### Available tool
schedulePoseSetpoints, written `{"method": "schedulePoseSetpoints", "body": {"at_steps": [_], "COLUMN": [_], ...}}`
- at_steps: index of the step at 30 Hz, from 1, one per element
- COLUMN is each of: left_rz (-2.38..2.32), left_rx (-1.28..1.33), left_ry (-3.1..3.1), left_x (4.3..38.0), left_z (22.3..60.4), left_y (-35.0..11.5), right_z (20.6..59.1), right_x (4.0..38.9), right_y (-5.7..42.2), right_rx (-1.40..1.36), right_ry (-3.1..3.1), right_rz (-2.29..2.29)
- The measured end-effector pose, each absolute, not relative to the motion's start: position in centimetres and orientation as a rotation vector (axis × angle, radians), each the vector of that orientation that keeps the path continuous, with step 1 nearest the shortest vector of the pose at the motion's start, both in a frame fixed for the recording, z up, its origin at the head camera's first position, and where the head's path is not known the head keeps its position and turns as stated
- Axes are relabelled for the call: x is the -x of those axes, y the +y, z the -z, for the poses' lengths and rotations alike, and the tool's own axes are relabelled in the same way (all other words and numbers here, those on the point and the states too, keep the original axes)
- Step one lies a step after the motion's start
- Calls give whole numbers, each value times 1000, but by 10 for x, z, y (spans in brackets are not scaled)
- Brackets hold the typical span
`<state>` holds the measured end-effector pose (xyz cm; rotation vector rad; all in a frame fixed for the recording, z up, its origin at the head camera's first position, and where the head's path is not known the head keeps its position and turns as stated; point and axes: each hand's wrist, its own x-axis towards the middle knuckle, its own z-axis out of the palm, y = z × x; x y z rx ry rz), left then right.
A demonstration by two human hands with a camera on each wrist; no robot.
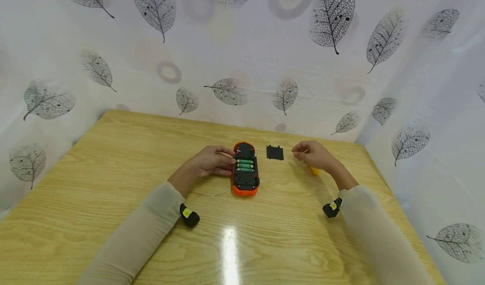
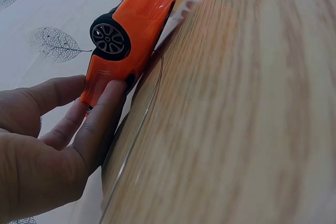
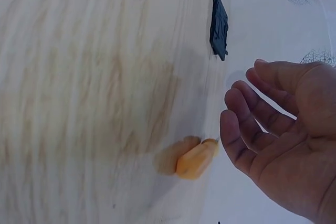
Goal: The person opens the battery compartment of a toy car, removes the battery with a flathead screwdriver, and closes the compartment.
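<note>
An orange toy car (image 1: 242,191) lies wheels up on the wooden table, its black underside showing. Several green batteries (image 1: 245,166) sit side by side in its uncovered compartment. My left hand (image 1: 212,161) holds the car along its left side, fingertips on the orange body (image 2: 144,19). To the right of the car lies a flat black battery cover (image 1: 275,153). My right hand (image 1: 313,154) hovers beyond that cover, fingers loosely curled with nothing visible in them. Below it on the table is a yellow-orange tool handle (image 3: 197,160), partly hidden by the hand in the head view.
A thin wire (image 2: 137,135) runs from the car across the wooden table (image 1: 151,243) toward the left. Behind the table and at both sides hangs a white sheet (image 1: 235,57) printed with leaves. Small black cameras are strapped at both wrists.
</note>
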<state>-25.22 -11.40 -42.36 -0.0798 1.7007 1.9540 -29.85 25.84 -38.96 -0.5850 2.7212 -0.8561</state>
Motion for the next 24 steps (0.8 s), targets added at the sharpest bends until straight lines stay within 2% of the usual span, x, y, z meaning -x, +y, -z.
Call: {"method": "schedulePoseSetpoints", "body": {"at_steps": [24], "left_rz": [-1955], "left_rx": [84], "left_ry": [1705], "left_x": [254], "left_z": [427], "left_y": [-114], "right_z": [400], "right_x": [285], "right_y": [300], "right_rx": [590], "right_ry": [2865], "right_rz": [758]}}
